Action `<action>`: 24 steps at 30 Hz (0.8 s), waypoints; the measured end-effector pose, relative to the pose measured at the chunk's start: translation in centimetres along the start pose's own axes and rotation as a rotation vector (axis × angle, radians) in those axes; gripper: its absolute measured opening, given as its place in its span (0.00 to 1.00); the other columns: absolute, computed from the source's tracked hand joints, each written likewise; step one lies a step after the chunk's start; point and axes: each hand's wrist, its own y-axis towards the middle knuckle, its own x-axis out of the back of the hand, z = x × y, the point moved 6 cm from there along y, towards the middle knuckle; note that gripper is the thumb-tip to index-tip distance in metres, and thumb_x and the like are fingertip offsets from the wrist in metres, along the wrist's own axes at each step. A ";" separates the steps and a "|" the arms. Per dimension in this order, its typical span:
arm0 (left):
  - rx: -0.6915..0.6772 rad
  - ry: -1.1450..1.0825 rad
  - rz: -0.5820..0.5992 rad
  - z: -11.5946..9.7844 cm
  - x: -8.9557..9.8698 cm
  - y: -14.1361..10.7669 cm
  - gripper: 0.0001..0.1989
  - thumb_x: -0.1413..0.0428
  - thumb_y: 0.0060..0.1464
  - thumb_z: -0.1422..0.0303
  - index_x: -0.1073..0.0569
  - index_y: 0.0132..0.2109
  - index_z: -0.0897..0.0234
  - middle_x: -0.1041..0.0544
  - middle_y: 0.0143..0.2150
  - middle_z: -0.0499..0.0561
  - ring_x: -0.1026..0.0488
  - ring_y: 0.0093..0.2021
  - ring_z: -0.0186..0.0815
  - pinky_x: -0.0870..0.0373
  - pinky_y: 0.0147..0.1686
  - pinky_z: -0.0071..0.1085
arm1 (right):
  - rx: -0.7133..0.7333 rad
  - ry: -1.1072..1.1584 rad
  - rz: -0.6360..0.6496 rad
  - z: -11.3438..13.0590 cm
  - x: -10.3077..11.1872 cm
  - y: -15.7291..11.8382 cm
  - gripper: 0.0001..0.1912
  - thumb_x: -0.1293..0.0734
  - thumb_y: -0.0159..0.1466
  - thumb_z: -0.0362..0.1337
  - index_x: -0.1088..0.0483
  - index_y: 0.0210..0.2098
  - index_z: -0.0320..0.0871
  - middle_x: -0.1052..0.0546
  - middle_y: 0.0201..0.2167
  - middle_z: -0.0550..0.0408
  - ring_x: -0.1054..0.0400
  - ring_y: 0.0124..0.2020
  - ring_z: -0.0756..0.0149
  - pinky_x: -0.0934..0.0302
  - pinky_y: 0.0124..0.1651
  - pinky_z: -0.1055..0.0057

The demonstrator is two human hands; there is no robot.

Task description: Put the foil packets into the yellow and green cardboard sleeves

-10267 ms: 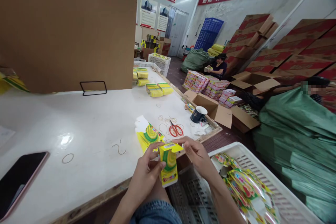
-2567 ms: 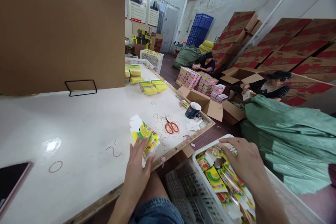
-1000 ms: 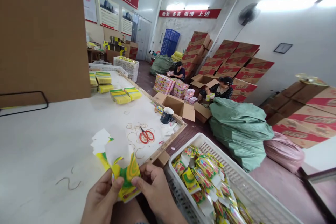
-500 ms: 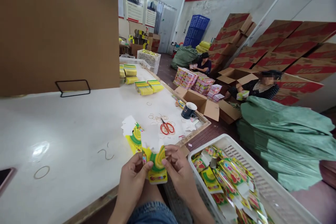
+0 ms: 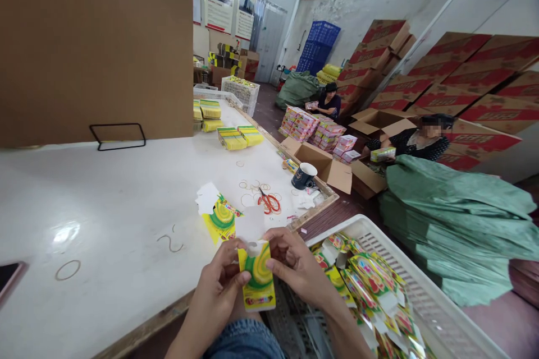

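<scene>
Between my two hands is a small yellow and green printed carton (image 5: 257, 275), upright, its white top flap (image 5: 251, 223) standing open. My left hand (image 5: 225, 277) grips its left edge, thumb on the front face. On the opposite edge my right hand (image 5: 292, 263) pinches it, thumb in front and fingers behind. Just beyond, at the table's edge, lie flat yellow cartons (image 5: 221, 219) with white flaps. To my right, a white plastic basket (image 5: 366, 226) holds many similar cartons (image 5: 374, 280).
Red-handled scissors (image 5: 268, 202) lie among rubber bands on the white table (image 5: 126, 196), near a dark mug (image 5: 304, 176). Bundled carton stacks (image 5: 240, 138) sit farther back. A cardboard sheet (image 5: 96, 50) stands at left. Green sacks (image 5: 455, 224) lie at right; two people work beyond.
My hands and the carton have shifted slightly right and down. The carton's front now faces me more squarely, with more of its lower part showing. Both hands keep their hold.
</scene>
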 end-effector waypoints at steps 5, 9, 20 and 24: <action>0.033 -0.087 0.063 0.4 -0.6 -0.2 0.19 0.41 0.54 0.66 0.37 0.52 0.56 0.22 0.46 0.53 0.23 0.43 0.43 0.27 0.39 0.34 | 0.006 -0.179 -0.017 0.4 0.7 0.2 0.09 0.35 0.63 0.41 0.32 0.41 0.46 0.29 0.30 0.57 0.36 0.31 0.67 0.44 0.34 0.73; 0.103 -0.237 0.103 0.2 -1.1 -0.3 0.40 0.38 0.50 0.66 0.52 0.64 0.53 0.21 0.45 0.56 0.22 0.43 0.45 0.27 0.41 0.38 | 0.023 -0.288 -0.007 0.4 0.8 0.3 0.08 0.37 0.65 0.42 0.30 0.37 0.44 0.31 0.27 0.58 0.39 0.29 0.68 0.46 0.31 0.73; 0.077 -0.009 -0.023 0.5 -0.8 0.5 0.19 0.41 0.52 0.67 0.33 0.51 0.59 0.21 0.46 0.54 0.21 0.37 0.41 0.25 0.37 0.34 | -0.055 -0.159 -0.055 0.1 1.5 0.2 0.19 0.33 0.61 0.43 0.33 0.51 0.45 0.29 0.26 0.60 0.38 0.25 0.69 0.45 0.29 0.74; 0.046 0.104 -0.014 0.7 -0.8 0.3 0.20 0.43 0.53 0.69 0.33 0.54 0.57 0.23 0.51 0.54 0.22 0.42 0.43 0.26 0.43 0.36 | -0.133 -0.197 0.039 -0.3 0.7 0.2 0.22 0.31 0.57 0.35 0.34 0.51 0.47 0.26 0.28 0.62 0.38 0.26 0.70 0.45 0.29 0.76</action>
